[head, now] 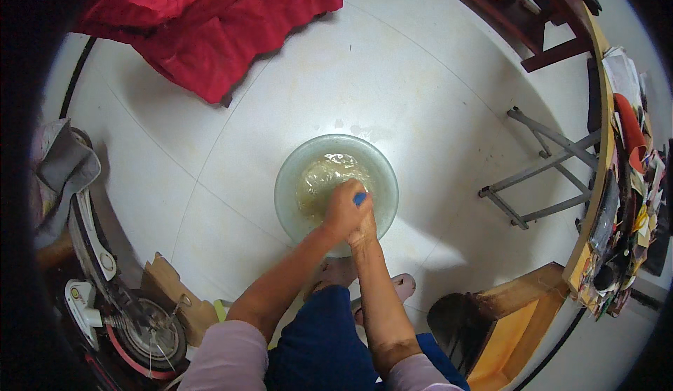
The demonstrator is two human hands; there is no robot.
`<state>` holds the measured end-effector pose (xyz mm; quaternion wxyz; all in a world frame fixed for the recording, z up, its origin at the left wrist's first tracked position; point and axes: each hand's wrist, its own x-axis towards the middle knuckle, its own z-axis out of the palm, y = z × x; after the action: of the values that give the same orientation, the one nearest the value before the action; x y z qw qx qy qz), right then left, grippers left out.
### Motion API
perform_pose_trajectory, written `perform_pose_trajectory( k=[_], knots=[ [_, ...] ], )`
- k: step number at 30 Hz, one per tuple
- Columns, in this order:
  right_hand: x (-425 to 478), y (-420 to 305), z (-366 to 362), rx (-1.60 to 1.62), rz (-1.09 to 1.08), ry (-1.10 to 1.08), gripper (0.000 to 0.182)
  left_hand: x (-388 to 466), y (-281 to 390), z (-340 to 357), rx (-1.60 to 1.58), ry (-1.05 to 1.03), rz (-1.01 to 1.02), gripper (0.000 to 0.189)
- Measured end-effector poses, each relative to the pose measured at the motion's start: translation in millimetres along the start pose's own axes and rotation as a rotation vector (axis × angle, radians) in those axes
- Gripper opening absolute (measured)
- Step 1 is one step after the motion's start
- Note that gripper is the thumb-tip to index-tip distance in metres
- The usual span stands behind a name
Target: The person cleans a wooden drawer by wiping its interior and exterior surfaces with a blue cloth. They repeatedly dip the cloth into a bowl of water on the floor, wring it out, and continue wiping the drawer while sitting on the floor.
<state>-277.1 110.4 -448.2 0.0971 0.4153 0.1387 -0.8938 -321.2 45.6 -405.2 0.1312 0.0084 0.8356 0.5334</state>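
Note:
A round, pale green basin (285, 197) holding rippling, cloudy water (320, 181) stands on the tiled floor in front of my feet. Over its near right part, my left hand (347, 207) and my right hand (363, 228) are pressed together. A small piece of a blue thing (359, 198) shows between them; what it is cannot be told. The fingers of my right hand are largely hidden. Both forearms reach down over the basin's near rim.
Red cloth (221, 44) hangs at the upper left. A wheeled vehicle (152, 333) and cardboard (181, 296) lie left. At right are a cluttered table (591, 196) with grey metal legs (541, 173) and a wooden drawer-like box (526, 291). My shoes flank the basin's near side.

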Motion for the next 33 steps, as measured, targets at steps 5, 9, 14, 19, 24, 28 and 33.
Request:
perform_pose_trajectory(
  k=[5,9,14,19,24,28,33],
  knots=[
    [-4.5,-5.9,5.6,-0.122,0.046,-0.015,0.035,0.9,-16.9,-5.5,-0.415,0.011,-0.080,0.019],
    [12.7,-15.3,-43.2,-0.061,0.175,-0.352,0.028,-51.5,19.1,-8.9,-0.094,-0.055,0.456,0.013],
    [0.7,-7.5,-18.7,-0.079,0.166,-0.295,0.029,-32.5,2.9,-4.1,0.253,0.105,0.553,0.010],
    [-7.1,-11.3,15.8,-0.169,0.137,-0.106,0.032,4.4,2.5,-16.9,-0.377,-0.020,-0.235,0.013],
    [17.8,-10.1,-46.4,-0.310,-0.200,-0.299,0.030,-38.3,0.7,0.1,-0.324,0.010,0.340,0.013],
    [11.6,-7.9,-55.4,-0.290,-0.226,-0.716,0.024,-51.2,16.5,-6.0,0.067,0.050,0.572,0.012],
    [-13.4,-5.5,8.8,-0.091,0.076,-0.042,0.031,1.0,9.6,-13.3,-0.294,0.017,-0.236,0.013]
  ],
)
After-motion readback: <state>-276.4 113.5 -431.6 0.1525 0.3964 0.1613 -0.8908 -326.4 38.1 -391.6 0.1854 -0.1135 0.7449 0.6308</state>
